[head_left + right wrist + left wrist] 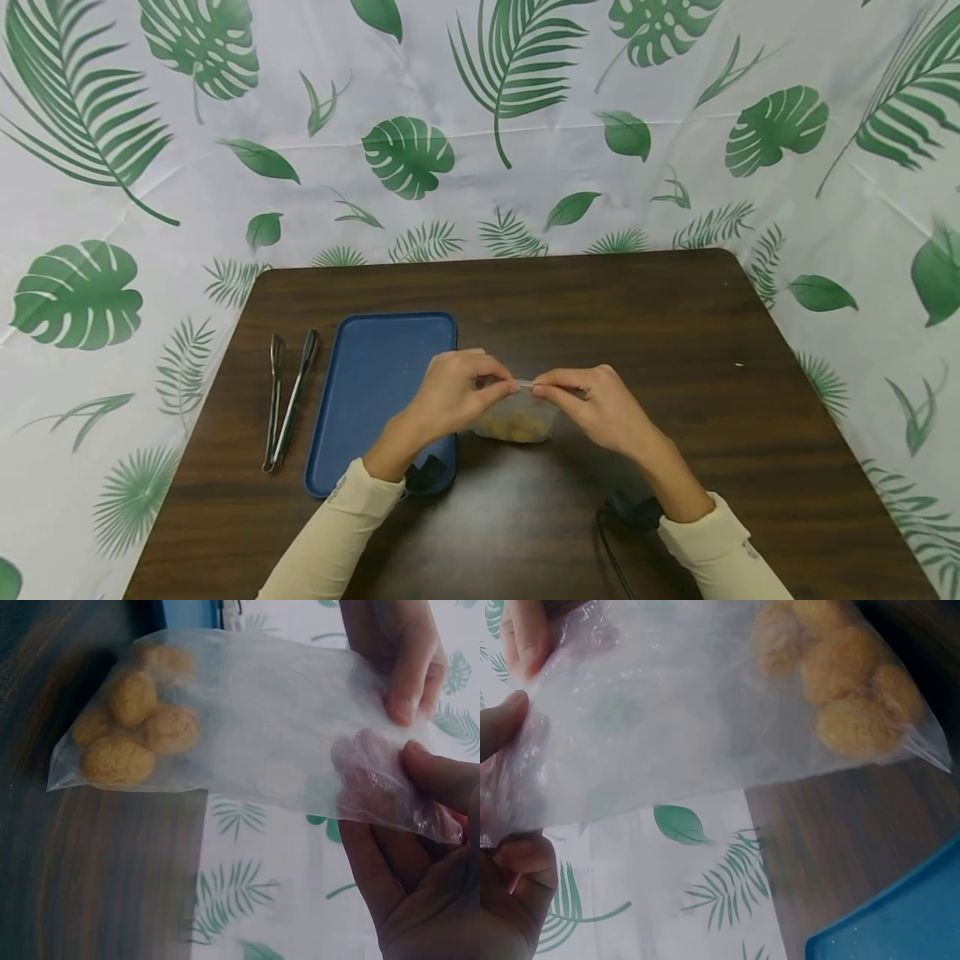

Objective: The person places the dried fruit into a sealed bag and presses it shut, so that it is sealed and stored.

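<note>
Both hands hold a clear plastic bag (517,421) by its top edge, over the table right of the blue tray. Several round, golden-brown balls (124,727) that look like food lie bunched at the bag's bottom. The left hand (461,387) pinches one side of the top edge between thumb and fingers. Close by, the right hand (600,407) pinches the other side. In the right wrist view the thumb lies on the front of the film with fingers behind it. The upper part of the bag (667,697) holds no balls and hangs flat.
A blue tray (375,375) lies on the dark wooden table (637,317), left of the bag. Farther left are metal tongs (288,408), spread apart. A black cable (611,554) runs from the right wrist. Leaf-patterned cloth (300,192) hangs behind the table.
</note>
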A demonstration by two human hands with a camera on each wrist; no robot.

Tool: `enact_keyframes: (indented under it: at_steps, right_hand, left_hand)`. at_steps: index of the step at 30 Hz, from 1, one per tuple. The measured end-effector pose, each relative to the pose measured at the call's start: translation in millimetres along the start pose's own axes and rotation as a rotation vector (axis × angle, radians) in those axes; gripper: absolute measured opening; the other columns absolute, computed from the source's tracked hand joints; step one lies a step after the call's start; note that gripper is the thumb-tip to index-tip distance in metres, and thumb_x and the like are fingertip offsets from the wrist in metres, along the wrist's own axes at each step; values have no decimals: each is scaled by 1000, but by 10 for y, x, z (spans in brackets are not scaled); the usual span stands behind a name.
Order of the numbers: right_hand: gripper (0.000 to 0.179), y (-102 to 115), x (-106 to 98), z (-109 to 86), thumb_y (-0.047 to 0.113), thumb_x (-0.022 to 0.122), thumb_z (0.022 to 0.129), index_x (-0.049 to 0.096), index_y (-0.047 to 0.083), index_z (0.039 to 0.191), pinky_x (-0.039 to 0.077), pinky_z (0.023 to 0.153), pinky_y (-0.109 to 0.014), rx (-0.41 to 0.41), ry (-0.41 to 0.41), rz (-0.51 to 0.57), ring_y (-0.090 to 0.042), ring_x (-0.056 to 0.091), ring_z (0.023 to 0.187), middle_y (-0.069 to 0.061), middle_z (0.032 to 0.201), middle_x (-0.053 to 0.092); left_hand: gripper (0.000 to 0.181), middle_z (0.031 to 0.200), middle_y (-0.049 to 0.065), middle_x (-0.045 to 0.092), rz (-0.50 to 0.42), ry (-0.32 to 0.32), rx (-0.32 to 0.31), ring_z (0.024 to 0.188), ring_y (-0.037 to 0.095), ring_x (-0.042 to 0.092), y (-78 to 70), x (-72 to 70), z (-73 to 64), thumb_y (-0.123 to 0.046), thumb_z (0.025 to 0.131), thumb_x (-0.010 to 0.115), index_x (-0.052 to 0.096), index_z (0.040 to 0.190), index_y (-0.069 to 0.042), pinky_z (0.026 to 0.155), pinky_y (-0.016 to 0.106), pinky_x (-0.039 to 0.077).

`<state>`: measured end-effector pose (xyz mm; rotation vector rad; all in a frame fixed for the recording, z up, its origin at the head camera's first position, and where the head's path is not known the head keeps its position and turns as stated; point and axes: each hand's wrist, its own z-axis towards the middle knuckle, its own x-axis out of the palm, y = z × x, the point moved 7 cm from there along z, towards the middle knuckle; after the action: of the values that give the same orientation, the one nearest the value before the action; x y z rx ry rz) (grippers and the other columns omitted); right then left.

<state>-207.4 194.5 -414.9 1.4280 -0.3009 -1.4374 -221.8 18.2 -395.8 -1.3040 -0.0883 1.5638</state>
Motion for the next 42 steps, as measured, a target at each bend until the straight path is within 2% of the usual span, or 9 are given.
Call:
enact_keyframes:
  at_steps: [6,10,13,18,23,29,37,42]
  right_hand:
    - [15,-4,-6,-16,16,67,101,81,15,107,60,79,-31,23,13,-4,-10,75,90,6,100,80]
    - [14,-13,-48,-55,17,69,99,81,19,105,61,79,-30,38,-4,-17,-8,75,91,6,101,80]
    - [13,-32,-88,-92,16,71,98,82,21,104,60,78,-29,54,-20,-32,-6,74,91,8,101,80]
    - [13,-35,-101,-117,16,72,97,82,19,105,60,79,-29,52,-26,-41,-6,74,93,6,102,81]
    - [13,-11,-104,-138,15,73,96,82,18,104,60,79,-26,44,-43,-38,-6,75,92,5,101,81]
    - [15,20,-100,-165,11,73,96,82,18,104,60,80,-26,14,-52,-54,-8,76,94,5,101,81]
    - [20,100,-89,-220,7,69,98,80,15,112,61,81,-30,-31,-21,-75,-11,76,96,2,106,81]
    - [21,179,-62,-269,6,69,98,79,14,114,61,79,-30,-33,5,-90,-9,76,95,3,107,80]
  left_hand:
    - [7,77,-5,73,-5,-6,-26,64,4,57,51,-88,-52,-23,87,83,83,87,-16,59,20,43]
    - [7,76,-5,72,-45,-12,-104,60,4,51,129,-162,-110,-22,87,82,83,87,-15,56,21,41]
    - [5,77,-4,72,-62,-9,-133,59,3,49,157,-192,-139,-20,88,82,83,88,-14,55,22,41]
    - [6,80,-3,73,-39,-9,-111,61,2,49,147,-214,-152,-20,89,81,83,89,-14,55,22,41]
    - [6,80,-5,72,-36,-27,-122,61,1,47,161,-260,-188,-21,88,82,82,87,-15,55,22,40]
    - [6,77,-5,71,-33,-19,-120,58,3,46,155,-299,-215,-21,89,82,82,87,-15,54,22,38]
    - [5,77,-4,75,-41,-7,-125,52,1,44,154,-328,-258,-20,88,82,82,86,-15,51,21,38]
    - [5,78,-3,76,-46,2,-126,54,6,46,128,-355,-305,-18,88,82,83,87,-13,52,21,38]
